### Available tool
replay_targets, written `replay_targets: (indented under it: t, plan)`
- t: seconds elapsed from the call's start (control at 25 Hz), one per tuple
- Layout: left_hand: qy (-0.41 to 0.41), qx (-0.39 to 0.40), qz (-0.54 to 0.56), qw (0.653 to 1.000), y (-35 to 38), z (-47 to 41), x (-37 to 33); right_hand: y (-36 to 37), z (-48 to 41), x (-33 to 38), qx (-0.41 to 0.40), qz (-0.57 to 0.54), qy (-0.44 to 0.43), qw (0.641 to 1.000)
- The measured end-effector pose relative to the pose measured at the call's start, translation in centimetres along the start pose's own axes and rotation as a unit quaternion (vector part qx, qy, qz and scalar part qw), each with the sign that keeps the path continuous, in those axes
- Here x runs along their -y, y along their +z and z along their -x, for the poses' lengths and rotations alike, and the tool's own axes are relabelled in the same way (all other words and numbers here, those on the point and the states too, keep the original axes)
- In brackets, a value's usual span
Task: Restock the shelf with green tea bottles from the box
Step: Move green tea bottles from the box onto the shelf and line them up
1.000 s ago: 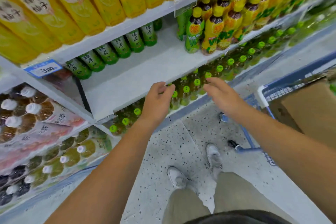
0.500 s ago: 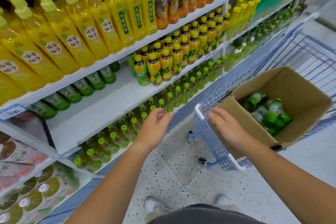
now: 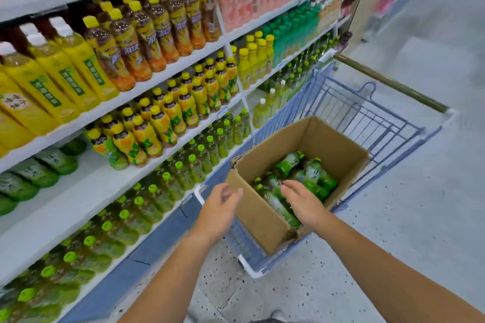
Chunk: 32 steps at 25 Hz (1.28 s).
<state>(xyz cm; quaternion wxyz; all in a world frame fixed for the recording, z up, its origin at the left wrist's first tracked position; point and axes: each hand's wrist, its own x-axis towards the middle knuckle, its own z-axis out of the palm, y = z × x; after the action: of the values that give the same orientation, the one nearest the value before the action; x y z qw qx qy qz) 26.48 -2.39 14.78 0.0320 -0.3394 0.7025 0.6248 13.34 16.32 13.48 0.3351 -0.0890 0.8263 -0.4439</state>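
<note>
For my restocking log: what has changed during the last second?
Both hands moved right, away from the shelf to the box in the cart. The right hand now reaches over the green tea bottles; the left hand hovers at the box's near corner. Both remain empty; no bottle is lifted.

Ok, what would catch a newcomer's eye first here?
Probably the open cardboard box in the blue cart, centre right, with green tea bottles lying inside; the right hand hovers over them and the left hand by the box's left corner, both empty. Next, the bare stretch of white shelf at left.
</note>
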Motion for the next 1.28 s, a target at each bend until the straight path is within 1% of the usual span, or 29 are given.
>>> replay_targets:
  t: [0.12, 0.2, 0.44, 0.6, 0.76, 0.88, 0.96, 1.12, 1.28]
  plan:
    - [-0.010, 0.029, -0.015, 0.999, 3.2, -1.5, -1.3, -3.0, -1.4, -1.5, 0.007, -0.015, 0.044, 0.999]
    - [-0.010, 0.055, -0.037, 0.998, 4.7, -3.4, -2.0, -4.5, -2.6, -2.4, -0.005, -0.031, 0.058, 0.998]
    - [-0.025, 0.128, -0.103, 0.986, 7.5, -13.0, -4.0, -6.8, -7.0, -4.0, -0.069, -0.040, 0.154, 0.985]
    - [-0.033, 0.179, -0.175, 0.968, 9.4, -20.6, -4.6, -7.2, -10.9, -4.4, -0.124, -0.046, 0.208, 0.969]
    - [-0.019, 0.187, -0.245, 0.951, 11.8, -27.8, -3.0, -6.9, -15.9, -7.0, -0.143, -0.055, 0.250, 0.956]
    - [0.007, 0.194, -0.354, 0.915, 14.2, -32.8, -0.7, -6.9, -20.6, -10.5, -0.145, -0.054, 0.282, 0.947]
    - [0.031, 0.197, -0.401, 0.894, 16.0, -35.7, 0.7, -7.1, -23.8, -12.8, -0.141, -0.040, 0.310, 0.939]
    - [0.043, 0.201, -0.440, 0.874, 20.3, -40.9, 3.2, -7.5, -29.4, -17.3, -0.136, -0.013, 0.343, 0.929]
    - [0.006, 0.205, -0.454, 0.867, 23.5, -43.9, 4.6, -7.6, -32.5, -18.9, -0.122, -0.050, 0.358, 0.925]
